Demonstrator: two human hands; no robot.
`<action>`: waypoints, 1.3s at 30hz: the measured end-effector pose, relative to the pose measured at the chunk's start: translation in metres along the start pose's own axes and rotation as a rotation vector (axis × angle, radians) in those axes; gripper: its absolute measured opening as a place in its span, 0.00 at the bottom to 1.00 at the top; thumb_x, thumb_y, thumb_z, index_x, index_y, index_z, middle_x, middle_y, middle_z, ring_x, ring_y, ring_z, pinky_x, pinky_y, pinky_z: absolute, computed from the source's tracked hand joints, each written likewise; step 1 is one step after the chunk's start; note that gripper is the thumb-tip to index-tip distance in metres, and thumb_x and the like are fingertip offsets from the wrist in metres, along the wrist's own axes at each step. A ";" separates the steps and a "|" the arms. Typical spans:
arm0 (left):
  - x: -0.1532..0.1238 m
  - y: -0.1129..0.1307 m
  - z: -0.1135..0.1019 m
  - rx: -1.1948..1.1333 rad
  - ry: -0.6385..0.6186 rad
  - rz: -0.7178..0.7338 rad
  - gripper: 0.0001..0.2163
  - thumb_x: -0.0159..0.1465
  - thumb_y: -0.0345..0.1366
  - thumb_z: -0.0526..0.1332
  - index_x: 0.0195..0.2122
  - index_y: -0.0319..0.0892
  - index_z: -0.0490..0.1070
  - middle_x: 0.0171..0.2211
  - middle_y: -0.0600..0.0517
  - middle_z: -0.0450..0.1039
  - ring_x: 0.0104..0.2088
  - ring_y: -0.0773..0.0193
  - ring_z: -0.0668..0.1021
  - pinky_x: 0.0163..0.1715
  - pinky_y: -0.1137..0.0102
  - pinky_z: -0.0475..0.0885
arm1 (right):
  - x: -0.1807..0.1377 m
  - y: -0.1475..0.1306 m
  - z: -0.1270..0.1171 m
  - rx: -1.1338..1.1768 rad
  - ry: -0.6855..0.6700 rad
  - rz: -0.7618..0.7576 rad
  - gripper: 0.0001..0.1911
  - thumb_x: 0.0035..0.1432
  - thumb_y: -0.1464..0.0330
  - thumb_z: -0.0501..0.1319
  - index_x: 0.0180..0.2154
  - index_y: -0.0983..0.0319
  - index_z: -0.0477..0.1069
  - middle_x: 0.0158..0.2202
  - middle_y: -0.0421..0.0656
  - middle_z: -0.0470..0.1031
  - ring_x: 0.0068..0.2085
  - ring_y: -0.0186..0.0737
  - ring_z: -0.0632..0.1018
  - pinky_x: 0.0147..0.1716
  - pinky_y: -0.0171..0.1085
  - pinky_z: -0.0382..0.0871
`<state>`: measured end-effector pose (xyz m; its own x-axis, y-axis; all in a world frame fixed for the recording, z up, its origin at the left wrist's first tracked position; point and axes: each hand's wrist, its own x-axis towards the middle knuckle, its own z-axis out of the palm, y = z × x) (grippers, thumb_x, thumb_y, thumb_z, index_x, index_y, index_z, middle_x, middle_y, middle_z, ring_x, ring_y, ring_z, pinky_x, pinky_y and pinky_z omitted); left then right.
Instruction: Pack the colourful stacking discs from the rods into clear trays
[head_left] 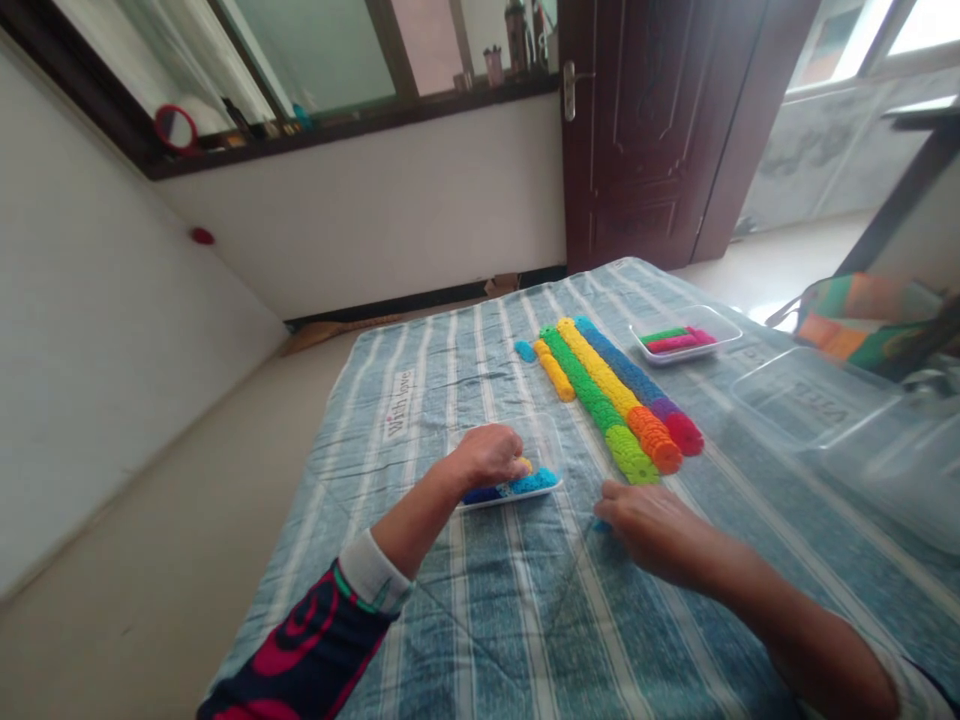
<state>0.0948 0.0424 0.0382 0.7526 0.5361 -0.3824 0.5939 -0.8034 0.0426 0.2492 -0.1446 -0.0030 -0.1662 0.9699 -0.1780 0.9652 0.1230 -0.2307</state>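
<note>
My left hand (489, 455) is closed over a clear plastic box (556, 481), with a small yellow piece (525, 465) showing at its fingertips. Blue plastic discs (534, 484) in light and dark shades lie in that box. My right hand (646, 522) is pinched low over the cloth, and a bit of a blue piece (601, 525) shows under its fingers. Just beyond it, rows of stacked notched discs lie side by side: a green row (592, 395), a yellow and orange row (600, 378), and a blue, purple and red row (637, 378).
A short yellow stack (555, 372) and a blue piece (525, 351) lie left of the rows. Behind them stands a box (720, 350) with green and pink stacks. Large clear containers (814, 400) sit at right on the striped cloth (420, 390). A brown door (645, 130) stands beyond.
</note>
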 end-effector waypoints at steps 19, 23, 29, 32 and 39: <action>0.009 -0.010 0.010 -0.345 0.035 -0.031 0.08 0.46 0.32 0.62 0.27 0.41 0.79 0.26 0.53 0.75 0.30 0.62 0.75 0.30 0.72 0.65 | -0.001 0.010 0.007 0.127 0.031 -0.014 0.12 0.53 0.81 0.53 0.33 0.63 0.71 0.34 0.43 0.73 0.28 0.33 0.72 0.25 0.35 0.50; 0.010 -0.015 0.014 -0.519 0.023 -0.054 0.07 0.45 0.33 0.63 0.26 0.39 0.78 0.21 0.56 0.71 0.25 0.66 0.72 0.25 0.73 0.63 | -0.002 0.011 0.009 0.142 0.035 -0.022 0.12 0.54 0.81 0.53 0.33 0.63 0.71 0.34 0.43 0.73 0.29 0.33 0.73 0.25 0.36 0.49; 0.010 -0.021 0.019 -0.719 0.051 -0.083 0.07 0.43 0.34 0.64 0.23 0.38 0.76 0.19 0.57 0.69 0.23 0.68 0.69 0.23 0.74 0.62 | -0.002 0.011 0.008 0.137 0.039 -0.014 0.12 0.53 0.81 0.53 0.33 0.63 0.71 0.33 0.43 0.72 0.28 0.33 0.72 0.25 0.36 0.48; 0.010 -0.022 0.022 -0.794 0.067 -0.097 0.07 0.42 0.35 0.65 0.23 0.38 0.76 0.19 0.57 0.69 0.23 0.68 0.69 0.23 0.74 0.62 | -0.002 0.011 0.008 0.142 0.026 -0.012 0.11 0.54 0.81 0.53 0.33 0.63 0.71 0.33 0.43 0.72 0.28 0.34 0.72 0.25 0.36 0.48; 0.005 -0.021 0.022 -0.945 0.104 -0.143 0.07 0.42 0.35 0.65 0.22 0.38 0.74 0.19 0.56 0.70 0.22 0.68 0.70 0.23 0.73 0.63 | -0.003 0.011 0.010 0.117 0.029 -0.002 0.11 0.53 0.81 0.54 0.33 0.63 0.71 0.34 0.43 0.72 0.29 0.35 0.72 0.25 0.36 0.45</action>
<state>0.0805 0.0563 0.0153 0.6496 0.6699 -0.3595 0.6315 -0.2121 0.7458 0.2581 -0.1481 -0.0143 -0.1607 0.9755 -0.1501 0.9344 0.1014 -0.3415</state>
